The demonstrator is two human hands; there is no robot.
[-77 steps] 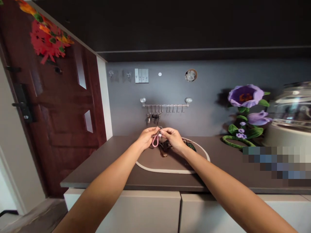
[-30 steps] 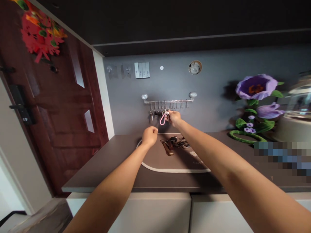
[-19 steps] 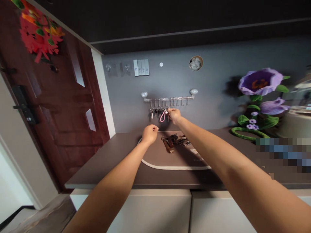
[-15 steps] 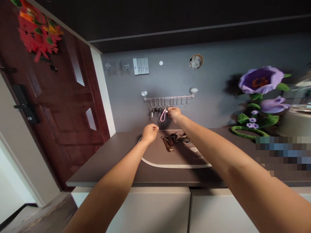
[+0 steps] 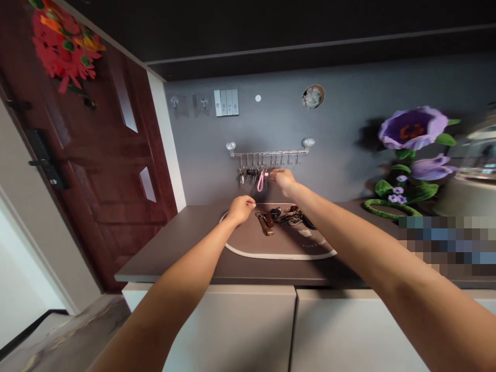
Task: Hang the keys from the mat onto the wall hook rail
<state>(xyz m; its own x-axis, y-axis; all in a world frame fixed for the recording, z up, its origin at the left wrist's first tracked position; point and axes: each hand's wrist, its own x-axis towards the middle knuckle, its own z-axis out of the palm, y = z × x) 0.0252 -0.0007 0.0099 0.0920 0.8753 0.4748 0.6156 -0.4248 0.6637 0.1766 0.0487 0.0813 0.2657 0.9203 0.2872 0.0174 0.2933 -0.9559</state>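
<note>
A clear hook rail (image 5: 271,153) is fixed to the grey wall. Several bunches of keys (image 5: 248,174) hang from its left half, the rightmost with a pink loop strap (image 5: 261,182). Just right of that strap is my right hand (image 5: 283,181), its fingers stretched out and nothing visible in them. My left hand (image 5: 242,209) hovers lower, above the mat's left part, with thumb and fingertips pinched together and nothing showing between them. On the brown mat (image 5: 267,249) lie a brown leather key fob (image 5: 265,225) and a heap of keys (image 5: 289,216), partly covered by my right forearm.
Purple artificial flowers (image 5: 413,132) with a green ring base stand to the right, beside a glass-topped vessel (image 5: 451,194). A dark shelf (image 5: 290,31) overhangs the counter (image 5: 174,237). Wall switches (image 5: 227,103) sit above the rail; a dark red door (image 5: 116,206) is at left.
My right hand has come away from the pink-strapped keys, slightly to the right, and its fingers have straightened. The strap hangs freely. My left hand stays nearly in place; the view has shifted slightly.
</note>
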